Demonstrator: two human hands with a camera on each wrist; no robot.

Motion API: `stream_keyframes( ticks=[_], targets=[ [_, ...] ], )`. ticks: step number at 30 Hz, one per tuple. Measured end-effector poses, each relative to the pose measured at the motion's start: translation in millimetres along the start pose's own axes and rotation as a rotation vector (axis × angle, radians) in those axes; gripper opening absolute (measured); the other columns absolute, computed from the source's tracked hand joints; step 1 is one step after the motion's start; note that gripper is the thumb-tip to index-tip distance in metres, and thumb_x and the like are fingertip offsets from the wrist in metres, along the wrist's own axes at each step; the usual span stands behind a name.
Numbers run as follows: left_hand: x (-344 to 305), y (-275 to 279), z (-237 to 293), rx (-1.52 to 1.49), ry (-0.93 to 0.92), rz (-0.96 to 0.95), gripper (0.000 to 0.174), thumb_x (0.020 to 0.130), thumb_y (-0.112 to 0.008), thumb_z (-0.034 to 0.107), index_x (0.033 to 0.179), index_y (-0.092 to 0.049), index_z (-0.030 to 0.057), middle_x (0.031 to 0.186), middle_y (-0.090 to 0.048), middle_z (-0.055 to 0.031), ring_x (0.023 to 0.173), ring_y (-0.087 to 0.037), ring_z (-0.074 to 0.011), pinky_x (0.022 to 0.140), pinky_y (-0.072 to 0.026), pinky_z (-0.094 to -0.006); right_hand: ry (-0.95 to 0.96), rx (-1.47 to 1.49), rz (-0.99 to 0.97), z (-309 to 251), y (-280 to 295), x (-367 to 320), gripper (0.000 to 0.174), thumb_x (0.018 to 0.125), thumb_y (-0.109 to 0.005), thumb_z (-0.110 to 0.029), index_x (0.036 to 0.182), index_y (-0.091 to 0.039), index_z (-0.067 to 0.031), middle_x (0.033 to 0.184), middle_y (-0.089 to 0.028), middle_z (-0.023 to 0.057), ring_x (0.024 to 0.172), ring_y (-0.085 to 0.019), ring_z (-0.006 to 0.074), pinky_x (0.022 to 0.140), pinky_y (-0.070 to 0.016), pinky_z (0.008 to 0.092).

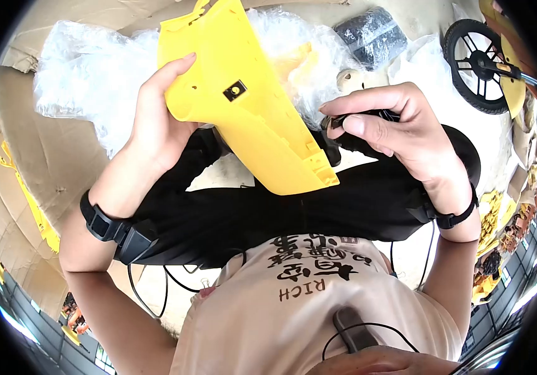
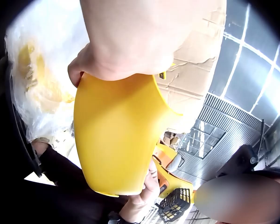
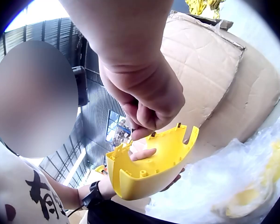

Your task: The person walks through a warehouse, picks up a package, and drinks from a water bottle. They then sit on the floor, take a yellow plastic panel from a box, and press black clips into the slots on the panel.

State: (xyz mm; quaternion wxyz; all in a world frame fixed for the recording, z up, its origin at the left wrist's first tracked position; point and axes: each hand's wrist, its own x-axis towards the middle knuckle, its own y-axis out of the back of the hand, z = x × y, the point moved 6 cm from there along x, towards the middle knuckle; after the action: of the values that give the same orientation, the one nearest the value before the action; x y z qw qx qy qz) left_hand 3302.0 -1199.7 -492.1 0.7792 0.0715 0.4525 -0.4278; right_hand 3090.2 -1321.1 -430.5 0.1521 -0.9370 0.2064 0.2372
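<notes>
My left hand point(image 1: 162, 119) grips a yellow plastic cover point(image 1: 253, 119), thumb over its side, and holds it up above the lap. A small black square piece point(image 1: 235, 91) with a round centre sits on the cover's face. In the right wrist view the cover point(image 3: 144, 179) shows its hollow inside, with ribs and posts, and fingers of the left hand point(image 3: 143, 154) reach into it. To the cover's right, my right hand point(image 1: 400, 128) pinches a small dark piece point(image 1: 337, 120) between thumb and fingers; its kind I cannot tell. More black material point(image 1: 386, 114) shows within that hand.
Clear plastic wrap point(image 1: 87, 75) lies on the floor beyond the cover, some around yellow parts. Cardboard point(image 1: 37, 137) spreads at the left. A spoked black wheel point(image 1: 476, 65) stands at the far right, near a dark wrapped bundle point(image 1: 371, 39). Cables hang by the waist.
</notes>
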Motion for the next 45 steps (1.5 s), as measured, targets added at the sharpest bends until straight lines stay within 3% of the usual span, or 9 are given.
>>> stream_keyframes(
  ticks=[5, 13, 16, 23, 25, 34, 45],
  targets=[
    [-1, 10, 4, -0.008, -0.058, 0.104, 0.043, 0.089, -0.053, 0.033, 0.12, -0.053, 0.0037, 0.109, -0.062, -0.0074, 0.101, -0.058, -0.0175, 0.086, -0.0425, -0.035, -0.045, 0.013, -0.028, 8, -1, -1, 0.021, 0.087, -0.066, -0.008, 0.103, -0.066, 0.0064, 0.097, -0.069, 0.0129, 0.087, -0.067, 0.0171, 0.082, -0.0521, 0.0256],
    [-2, 14, 7, -0.032, -0.095, 0.109, 0.036, 0.087, -0.054, 0.026, 0.114, -0.056, 0.0015, 0.106, -0.062, -0.0088, 0.097, -0.059, -0.0178, 0.086, -0.0438, -0.0345, 0.004, -0.068, -0.041, 14, -3, 0, 0.017, 0.086, -0.068, -0.012, 0.091, -0.069, 0.004, 0.076, -0.068, 0.0045, 0.072, -0.061, 0.0079, 0.067, -0.0476, 0.0206],
    [0, 18, 6, -0.041, -0.095, 0.074, 0.032, 0.087, -0.056, 0.022, 0.112, -0.055, 0.0024, 0.104, -0.064, -0.0069, 0.092, -0.061, -0.0173, 0.08, -0.0459, -0.0335, -0.069, -0.118, -0.096, 16, -4, 0, 0.018, 0.085, -0.07, -0.011, 0.092, -0.067, 0.0054, 0.078, -0.066, 0.0062, 0.071, -0.061, 0.0099, 0.066, -0.0486, 0.0222],
    [-3, 15, 6, -0.031, -0.101, 0.087, 0.03, 0.088, -0.054, 0.023, 0.108, -0.058, 0.0012, 0.1, -0.063, -0.0073, 0.093, -0.06, -0.016, 0.082, -0.0448, -0.032, -0.064, -0.117, -0.153, 22, -10, 2, 0.017, 0.085, -0.07, -0.011, 0.09, -0.067, 0.0048, 0.076, -0.066, 0.0042, 0.068, -0.06, 0.0087, 0.062, -0.0475, 0.0213],
    [-6, 11, 8, -0.022, -0.107, 0.107, 0.029, 0.088, -0.055, 0.023, 0.108, -0.058, 0.0017, 0.099, -0.063, -0.0067, 0.092, -0.06, -0.0157, 0.081, -0.045, -0.0316, -0.041, -0.107, -0.172, 21, -12, 3, 0.018, 0.086, -0.069, -0.014, 0.095, -0.07, 0.0014, 0.071, -0.065, 0.0029, 0.065, -0.057, 0.0056, 0.057, -0.0428, 0.0198],
    [-4, 12, 6, -0.016, -0.12, 0.073, 0.028, 0.088, -0.055, 0.023, 0.107, -0.058, 0.0025, 0.099, -0.064, -0.006, 0.091, -0.06, -0.0152, 0.08, -0.0449, -0.0308, -0.071, -0.104, -0.206, 25, -12, 1, 0.015, 0.084, -0.07, -0.009, 0.09, -0.067, 0.0053, 0.076, -0.066, 0.0053, 0.067, -0.06, 0.009, 0.061, -0.0473, 0.0207],
    [-1, 12, 5, -0.003, -0.117, 0.097, 0.027, 0.088, -0.054, 0.024, 0.104, -0.06, 0.0028, 0.098, -0.064, -0.0053, 0.089, -0.061, -0.0141, 0.076, -0.0453, -0.0298, -0.03, -0.153, -0.173, 20, -9, 1, 0.018, 0.085, -0.069, -0.011, 0.093, -0.069, 0.0043, 0.07, -0.065, 0.0044, 0.063, -0.057, 0.0069, 0.056, -0.0445, 0.02]
  ],
)
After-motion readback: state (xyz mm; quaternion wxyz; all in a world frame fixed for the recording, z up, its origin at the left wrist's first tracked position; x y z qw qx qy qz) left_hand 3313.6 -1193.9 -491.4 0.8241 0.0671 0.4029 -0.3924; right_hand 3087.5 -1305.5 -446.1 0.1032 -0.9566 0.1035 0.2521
